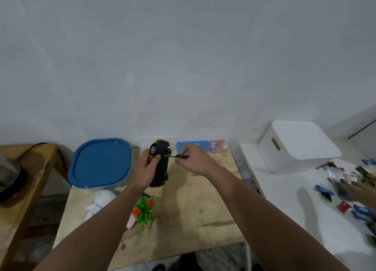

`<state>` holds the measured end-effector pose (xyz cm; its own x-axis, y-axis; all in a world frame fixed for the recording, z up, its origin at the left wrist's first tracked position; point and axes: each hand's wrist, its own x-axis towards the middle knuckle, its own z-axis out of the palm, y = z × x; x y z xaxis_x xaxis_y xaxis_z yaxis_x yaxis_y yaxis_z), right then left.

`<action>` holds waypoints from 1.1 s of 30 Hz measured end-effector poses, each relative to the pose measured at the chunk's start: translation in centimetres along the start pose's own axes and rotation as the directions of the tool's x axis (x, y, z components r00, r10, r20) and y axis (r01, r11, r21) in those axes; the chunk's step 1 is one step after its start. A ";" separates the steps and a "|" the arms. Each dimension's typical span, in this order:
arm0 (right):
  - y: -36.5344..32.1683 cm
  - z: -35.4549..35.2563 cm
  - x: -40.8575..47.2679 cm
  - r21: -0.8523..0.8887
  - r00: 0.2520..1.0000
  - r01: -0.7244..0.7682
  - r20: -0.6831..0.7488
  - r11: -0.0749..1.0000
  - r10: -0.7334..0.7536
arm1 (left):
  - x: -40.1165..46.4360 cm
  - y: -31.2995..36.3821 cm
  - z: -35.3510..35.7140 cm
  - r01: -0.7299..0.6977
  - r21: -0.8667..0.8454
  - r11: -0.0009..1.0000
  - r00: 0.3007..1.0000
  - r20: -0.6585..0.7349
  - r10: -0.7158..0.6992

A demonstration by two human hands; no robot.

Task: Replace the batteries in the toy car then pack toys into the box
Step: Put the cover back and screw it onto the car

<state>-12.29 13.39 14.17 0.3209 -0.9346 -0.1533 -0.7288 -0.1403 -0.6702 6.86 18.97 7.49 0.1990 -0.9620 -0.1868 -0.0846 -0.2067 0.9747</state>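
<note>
Toy car (160,165), held belly-up above the wooden counter (193,205): the left hand (147,169) wraps its fingers around the yellow body while the right hand (194,160) pinches a small screwdriver (176,156), tip set against the black underside. The battery cover looks to be the step in hand. Next, the screw must turn without the tip slipping. A blue-lidded box (100,162) waits beside it; toys lie near the counter's front edge.
</note>
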 end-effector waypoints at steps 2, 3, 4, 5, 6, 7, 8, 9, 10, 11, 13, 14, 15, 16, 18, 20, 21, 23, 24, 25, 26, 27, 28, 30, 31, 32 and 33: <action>0.0 -0.1 0.1 -0.008 1.000 -0.009 0.012 1.000 0.009 | 0.1 0.1 -0.1 0.000 0.006 1.000 1.000 0.000 0.000; -0.1 -0.1 0.1 -0.020 1.000 -0.009 0.028 1.000 0.010 | 0.0 0.1 -0.2 0.002 0.011 1.000 1.000 0.002 -0.002; -0.3 -0.1 0.1 -0.042 0.999 -0.006 0.038 0.999 0.007 | 0.0 0.1 -0.2 0.005 0.013 1.000 1.000 0.005 -0.005; -0.4 -0.1 0.0 -0.062 0.999 -0.003 0.040 0.998 0.006 | -0.1 0.0 -0.2 0.008 0.008 1.000 1.000 0.007 -0.008; -0.5 -0.1 -0.1 -0.071 0.999 -0.008 0.037 0.997 0.011 | -0.2 0.0 -0.1 0.008 -0.002 1.000 1.000 0.008 -0.008; -0.4 -0.1 -0.1 -0.065 0.999 -0.020 0.031 0.998 0.022 | -0.3 0.0 0.0 0.007 -0.010 1.000 1.000 0.009 -0.007; -0.4 -0.2 -0.2 -0.046 0.999 -0.035 0.025 0.998 0.037 | -0.4 0.0 0.2 0.006 -0.013 1.000 1.000 0.009 -0.006; -0.5 -0.3 -0.3 -0.031 0.999 -0.046 0.020 0.998 0.047 | -0.4 0.1 0.3 0.006 -0.012 1.000 1.000 0.010 -0.006; -0.5 -0.4 -0.2 -0.030 0.998 -0.050 0.021 0.998 0.051 | -0.5 0.2 0.3 0.008 -0.008 1.000 1.000 0.011 -0.007; -0.6 -0.4 -0.2 -0.045 0.998 -0.049 0.026 0.998 0.050 | -0.5 0.2 0.3 0.013 -0.004 1.000 1.000 0.011 -0.013; -0.9 -0.4 -0.3 -0.099 0.998 -0.040 0.042 0.994 0.045 | -0.7 0.2 0.3 0.025 -0.006 1.000 1.000 0.015 -0.025; -1.0 -0.4 -0.5 -0.128 0.998 -0.038 0.044 0.991 0.044 | -0.9 0.1 0.3 0.028 -0.012 1.000 0.999 0.016 -0.028; -1.1 -0.3 -0.7 -0.139 0.998 -0.042 0.046 0.989 0.049 | -1.0 0.1 0.4 0.028 -0.020 0.999 0.999 0.015 -0.028; -1.0 -0.3 -0.8 -0.132 0.997 -0.052 0.044 0.990 0.058 | -1.2 0.1 0.5 0.026 -0.023 0.999 1.000 0.012 -0.026; -0.9 -0.2 -1.2 -0.094 0.996 -0.071 0.040 0.993 0.075 | -1.4 0.2 0.7 0.018 -0.018 1.000 1.000 0.003 -0.018; -1.1 -0.3 -1.3 -0.096 0.997 -0.067 0.035 0.993 0.071 | -1.5 0.2 0.8 0.020 -0.011 1.000 1.000 -0.003 -0.020; -1.2 -0.4 -1.3 -0.113 0.997 -0.064 0.032 0.991 0.068 | -1.5 0.2 0.8 0.023 -0.007 1.000 1.000 -0.003 -0.023; -1.5 -0.6 -1.4 -0.158 0.997 -0.060 0.030 0.986 0.066 | -1.7 0.0 0.8 0.028 0.002 1.000 1.000 0.009 -0.028; -1.6 -0.7 -1.5 -0.164 0.997 -0.067 0.027 0.984 0.072 | -1.8 0.0 0.8 0.029 0.005 1.000 1.000 0.012 -0.029; -1.6 -0.8 -1.6 -0.151 0.996 -0.078 0.021 0.985 0.082 | -1.9 0.0 0.9 0.027 0.008 1.000 1.000 0.009 -0.027; -1.6 -0.9 -1.6 -0.122 0.995 -0.091 0.017 0.988 0.094 | -2.0 0.1 1.0 0.023 0.011 1.000 1.000 0.003 -0.023; -1.6 -1.0 -1.7 -0.093 0.995 -0.098 0.016 0.991 0.100 | -2.0 0.2 1.0 0.019 0.014 1.000 1.000 -0.003 -0.019; -1.7 -1.1 -1.7 -0.075 0.995 -0.101 0.013 0.992 0.102 | -1.9 0.3 1.0 0.015 0.017 1.000 1.000 -0.006 -0.015; -1.9 -1.1 -1.8 -0.109 0.995 -0.095 0.009 0.989 0.097 | -1.9 0.1 1.0 0.016 0.021 1.000 1.000 -0.006 -0.016; -2.1 -1.0 -1.8 -0.162 0.996 -0.081 0.010 0.984 0.084 | -2.0 0.0 1.0 0.018 0.018 1.000 1.000 -0.005 -0.018; -2.3 -0.8 -2.0 -0.210 0.997 -0.067 0.012 0.975 0.071 | -2.0 -0.1 1.0 0.018 0.012 1.000 1.000 -0.003 -0.018; -2.4 -0.6 -2.2 -0.231 0.998 -0.063 0.012 0.971 0.068 | -2.0 -0.2 1.0 0.016 0.007 1.000 1.000 -0.002 -0.016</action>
<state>-11.64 15.62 16.54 0.2778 -0.9381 -0.2069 -0.8678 -0.1527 -0.4728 5.48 20.78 7.54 0.2028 -0.9581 -0.2025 -0.0878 -0.2237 0.9707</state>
